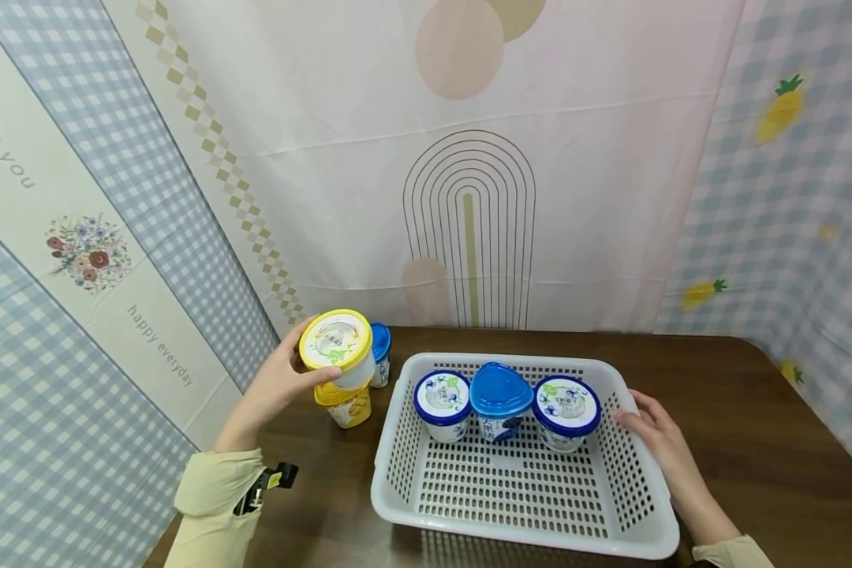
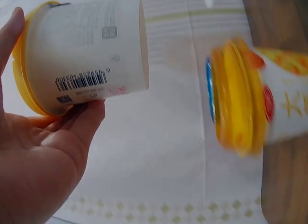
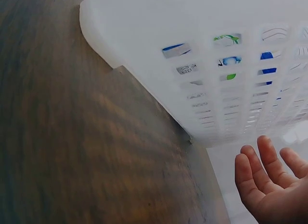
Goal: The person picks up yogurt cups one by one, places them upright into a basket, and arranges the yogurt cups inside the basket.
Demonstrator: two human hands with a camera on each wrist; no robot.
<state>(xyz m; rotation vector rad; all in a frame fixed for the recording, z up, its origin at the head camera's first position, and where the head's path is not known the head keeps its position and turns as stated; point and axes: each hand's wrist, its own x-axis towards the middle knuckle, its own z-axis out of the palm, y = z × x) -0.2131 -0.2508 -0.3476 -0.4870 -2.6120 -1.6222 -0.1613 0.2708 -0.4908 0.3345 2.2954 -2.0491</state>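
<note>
In the head view my left hand (image 1: pixel 294 367) grips a white tub (image 1: pixel 337 343) with a yellow lid, thumb on its near side. It is held above a smaller yellow-lidded cup (image 1: pixel 348 406), overlapping it. The left wrist view shows the tub's barcode side (image 2: pixel 86 55) and, apart from it, the yellow cup (image 2: pixel 240 96). My right hand (image 1: pixel 656 442) holds the right rim of a white plastic basket (image 1: pixel 525 536), thumb over the rim, fingers outside. In the right wrist view those fingers (image 3: pixel 269 161) are loosely bent beside the basket wall (image 3: pixel 144 65).
Along the basket's back stand two round tubs with dark blue lids (image 1: pixel 443 394) (image 1: pixel 566 404) and a blue-lidded cup (image 1: pixel 500 390) between them. Another blue-lidded cup (image 1: pixel 381 351) stands behind the yellow one. Printed cloth (image 1: pixel 326 181) hangs behind the brown table (image 1: pixel 767 442).
</note>
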